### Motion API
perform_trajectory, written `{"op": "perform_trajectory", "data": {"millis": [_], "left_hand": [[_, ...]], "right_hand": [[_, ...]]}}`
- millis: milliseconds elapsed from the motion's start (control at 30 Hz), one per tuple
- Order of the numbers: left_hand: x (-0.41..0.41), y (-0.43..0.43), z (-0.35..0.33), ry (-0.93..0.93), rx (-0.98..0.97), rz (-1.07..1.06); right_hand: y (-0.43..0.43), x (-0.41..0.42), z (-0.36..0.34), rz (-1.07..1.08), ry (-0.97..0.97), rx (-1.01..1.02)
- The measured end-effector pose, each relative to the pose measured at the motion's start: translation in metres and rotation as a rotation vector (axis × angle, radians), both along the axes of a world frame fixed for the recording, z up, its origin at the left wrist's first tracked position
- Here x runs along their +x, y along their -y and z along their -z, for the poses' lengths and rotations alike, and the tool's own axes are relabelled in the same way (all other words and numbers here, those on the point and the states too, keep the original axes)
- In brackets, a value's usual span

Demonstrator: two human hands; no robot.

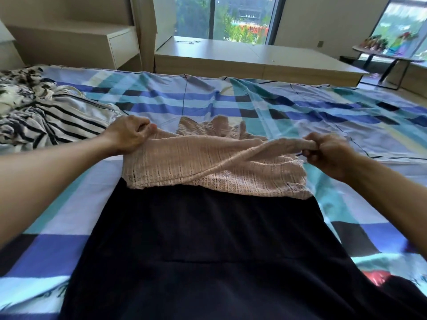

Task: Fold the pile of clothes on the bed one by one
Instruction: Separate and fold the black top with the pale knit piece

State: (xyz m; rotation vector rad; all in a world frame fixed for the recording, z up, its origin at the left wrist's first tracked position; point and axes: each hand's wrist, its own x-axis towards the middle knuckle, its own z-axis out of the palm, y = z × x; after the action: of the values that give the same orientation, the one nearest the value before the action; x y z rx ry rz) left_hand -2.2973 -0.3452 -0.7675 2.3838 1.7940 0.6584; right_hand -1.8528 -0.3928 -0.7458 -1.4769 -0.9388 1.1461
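Note:
A dress lies spread on the bed in front of me, with a pink knit top part (184, 167) and a long black skirt (208, 250) reaching toward me. My left hand (128, 135) grips the pink top's left shoulder edge. My right hand (328, 150) pinches a pink sleeve or strap that is pulled diagonally across the knit part. A pile of unfolded clothes (46, 116), striped and black-and-white patterned, sits at the left of the bed.
The bed (300, 107) has a blue, teal and white checked sheet. Beyond it stand a low wooden platform (242, 56), a drawer unit (111, 42) and tall windows. A small table (390, 54) with colourful items is at the far right.

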Motion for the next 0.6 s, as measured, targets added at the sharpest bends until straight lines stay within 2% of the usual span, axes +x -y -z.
{"op": "perform_trajectory", "data": {"millis": [67,100,200,233,267,333,400,433,500,600], "left_hand": [[0.0,-0.003,0.005,0.005,0.016,-0.034],[0.0,-0.004,0.008,0.003,0.02,-0.063],[0.01,-0.003,0.017,-0.142,0.005,-0.187],[0.016,-0.004,0.02,-0.151,-0.016,-0.173],[0.021,-0.004,0.022,-0.125,-0.059,-0.133],[0.031,-0.006,0.028,-0.141,-0.212,-0.018],[0.04,-0.011,0.036,-0.298,-0.343,0.061],[0.044,-0.015,0.041,-0.356,-0.39,0.048],[0.051,-0.025,0.045,-0.369,-0.434,-0.048],[0.059,-0.041,0.045,-0.311,-0.458,-0.167]], "right_hand": [[0.006,0.012,0.006,-0.032,0.121,-0.099],[0.011,0.019,0.01,-0.081,0.244,-0.156],[0.019,0.027,0.022,-0.217,0.878,-0.276],[0.019,0.026,0.025,-0.185,1.044,-0.237],[0.016,0.022,0.026,-0.125,1.128,-0.148],[0.006,0.007,0.027,-0.121,1.129,0.087],[-0.011,-0.01,0.026,-0.323,1.004,0.137],[-0.021,-0.019,0.027,-0.44,0.991,0.079],[-0.041,-0.033,0.03,-0.606,1.12,-0.085],[-0.067,-0.043,0.039,-0.662,1.334,-0.247]]}}
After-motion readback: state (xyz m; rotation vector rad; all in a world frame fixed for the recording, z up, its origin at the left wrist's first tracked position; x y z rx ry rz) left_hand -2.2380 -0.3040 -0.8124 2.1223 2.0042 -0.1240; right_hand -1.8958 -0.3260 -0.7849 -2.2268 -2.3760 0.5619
